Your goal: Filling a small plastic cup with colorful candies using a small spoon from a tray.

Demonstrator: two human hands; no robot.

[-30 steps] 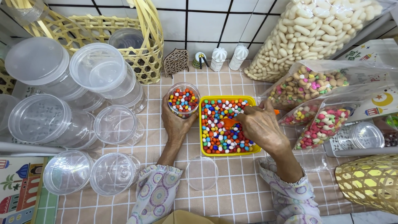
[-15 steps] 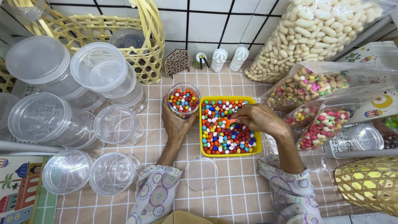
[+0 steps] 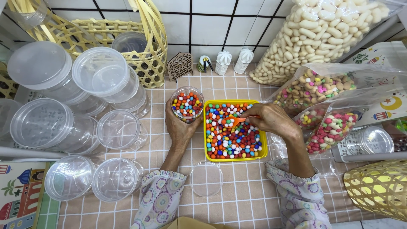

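My left hand wraps around a small clear jar partly filled with many-coloured round candies. Right of it lies a yellow tray full of the same candies. My right hand grips an orange spoon over the tray's upper middle, with a few candies in its bowl. A clear round lid lies on the checked cloth just below the tray, between my forearms.
Several empty clear jars with lids are stacked at the left. A woven yellow basket stands at the back. Bags of snacks and coloured sweets crowd the right. Another basket sits at the lower right.
My right hand has moved left across the tray and lifted the orange spoon with candies toward the jar. My left hand has kept hold of the jar.
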